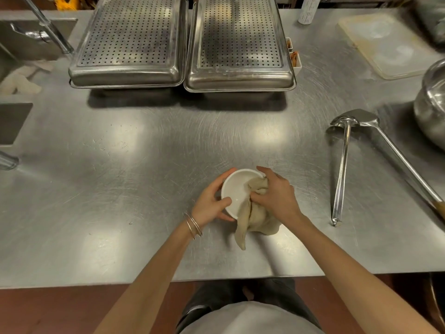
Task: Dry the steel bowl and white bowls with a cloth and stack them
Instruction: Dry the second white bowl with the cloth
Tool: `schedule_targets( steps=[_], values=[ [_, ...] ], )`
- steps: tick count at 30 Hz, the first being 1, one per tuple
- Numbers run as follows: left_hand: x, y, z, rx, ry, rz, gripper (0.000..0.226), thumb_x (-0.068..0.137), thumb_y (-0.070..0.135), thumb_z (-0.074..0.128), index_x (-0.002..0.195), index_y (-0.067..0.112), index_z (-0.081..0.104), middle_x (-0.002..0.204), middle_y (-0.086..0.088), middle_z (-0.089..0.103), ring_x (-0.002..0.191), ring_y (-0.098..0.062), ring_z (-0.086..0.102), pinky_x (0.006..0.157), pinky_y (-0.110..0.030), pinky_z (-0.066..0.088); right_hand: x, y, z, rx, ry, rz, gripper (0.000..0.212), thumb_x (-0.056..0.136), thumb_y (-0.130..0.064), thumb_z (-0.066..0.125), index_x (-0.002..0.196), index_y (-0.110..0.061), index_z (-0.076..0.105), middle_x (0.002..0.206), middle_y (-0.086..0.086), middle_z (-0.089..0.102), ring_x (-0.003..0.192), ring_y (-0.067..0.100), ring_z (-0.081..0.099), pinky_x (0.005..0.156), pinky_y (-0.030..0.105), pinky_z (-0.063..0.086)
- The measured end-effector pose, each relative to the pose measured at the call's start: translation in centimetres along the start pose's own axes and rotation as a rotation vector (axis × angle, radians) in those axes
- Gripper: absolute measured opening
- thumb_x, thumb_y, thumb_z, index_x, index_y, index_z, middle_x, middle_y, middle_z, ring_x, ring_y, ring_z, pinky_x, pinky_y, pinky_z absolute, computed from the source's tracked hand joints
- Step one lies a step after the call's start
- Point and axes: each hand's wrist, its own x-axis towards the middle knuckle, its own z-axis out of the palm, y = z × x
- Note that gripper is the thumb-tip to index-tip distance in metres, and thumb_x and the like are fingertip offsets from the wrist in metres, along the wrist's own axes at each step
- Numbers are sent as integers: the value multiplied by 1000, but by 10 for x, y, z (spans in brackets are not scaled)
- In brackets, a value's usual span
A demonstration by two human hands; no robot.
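A small white bowl [237, 189] is held tilted just above the steel counter [134, 179], near its front edge. My left hand [212, 201] grips the bowl's left rim, thumb inside and fingers round the outside. My right hand [277, 196] holds a beige cloth [255, 213] bunched against the bowl's right inner wall; the cloth's tail hangs down to the counter. A large steel bowl [432, 104] stands at the right edge, partly cut off by the frame.
Two perforated steel trays [130, 42] [240, 42] sit at the back. A ladle [343, 165] and a long-handled spatula [395, 153] lie at the right. A pale cutting board [385, 42] lies back right. A sink with a tap [45, 25] is at the left.
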Motion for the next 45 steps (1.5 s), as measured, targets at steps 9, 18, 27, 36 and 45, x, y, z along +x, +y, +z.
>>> schedule_targets(
  steps=[9,18,27,36,45],
  values=[
    [-16,-24,20,6,249,186,63,65,15,57,124,34,47,126,16,53,119,-7,51,91,-23,47,-15,-4,12,67,-48,80,85,75,-35,71,145,-24,22,133,6,48,115,24,51,86,32,41],
    [8,18,-25,236,-324,-58,66,70,7,53,124,41,40,128,10,49,100,4,56,63,-20,54,-5,-7,3,-241,-212,-161,89,77,-37,67,147,-31,12,127,6,50,104,25,57,84,36,46],
    [-25,-23,21,-123,276,23,66,71,0,63,129,26,45,131,-1,52,117,-13,52,91,-34,51,-12,0,12,221,-40,186,76,76,-27,72,140,-20,31,123,7,55,110,23,52,85,28,40],
    [-23,-16,5,-119,361,-34,65,65,4,56,121,36,54,124,10,57,116,-18,54,86,-50,53,-16,6,-6,233,-4,-61,41,76,-7,70,108,-11,44,104,2,45,83,8,47,70,2,37],
    [-26,-9,19,-113,325,-49,61,80,-13,55,127,25,52,115,7,63,99,-9,64,73,-37,58,-9,-16,9,218,-146,-314,25,75,-22,75,98,-16,64,103,-4,52,87,0,50,77,7,36]
  ],
)
